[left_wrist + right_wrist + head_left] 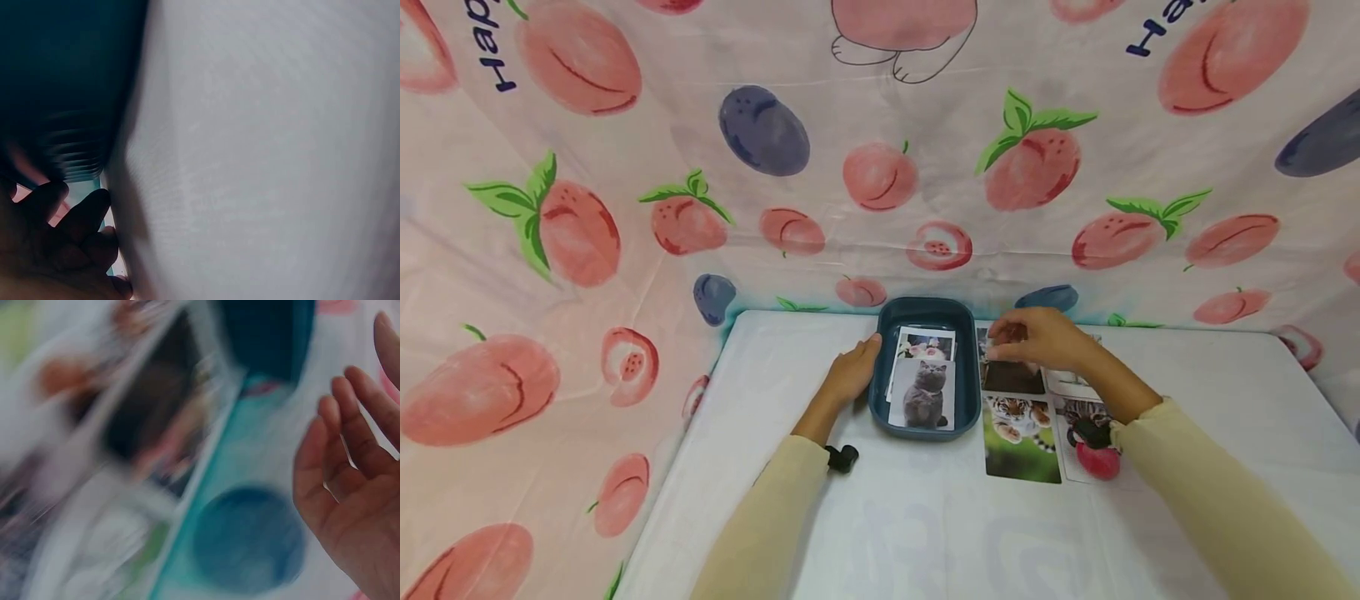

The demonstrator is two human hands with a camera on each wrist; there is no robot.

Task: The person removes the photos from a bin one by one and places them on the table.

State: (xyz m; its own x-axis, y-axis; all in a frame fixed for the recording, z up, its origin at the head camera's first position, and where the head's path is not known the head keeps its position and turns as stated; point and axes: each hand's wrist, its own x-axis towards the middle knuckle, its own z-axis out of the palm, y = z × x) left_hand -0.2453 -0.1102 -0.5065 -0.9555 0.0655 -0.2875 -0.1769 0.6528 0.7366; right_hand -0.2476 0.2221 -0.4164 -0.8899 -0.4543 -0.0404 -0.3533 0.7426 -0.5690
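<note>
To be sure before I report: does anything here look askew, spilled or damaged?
I see nothing spilled or damaged. Only the tray looks untidy: inside, the cat card lies unevenly over the flower card, whose top shows; the cards outside form neat rows.

Draped booth (pixel 820 192), peach-print cloth (pixel 947 117)

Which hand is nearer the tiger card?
Right. The right hand hovers just beyond the tiger card; the left hand is at the left side of the blue tray, across it from the card.

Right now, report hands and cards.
Left fingers against tray. Right fingers empty, near dark card. Cat card overlapping flower card in tray. No obstruction visible.
</note>
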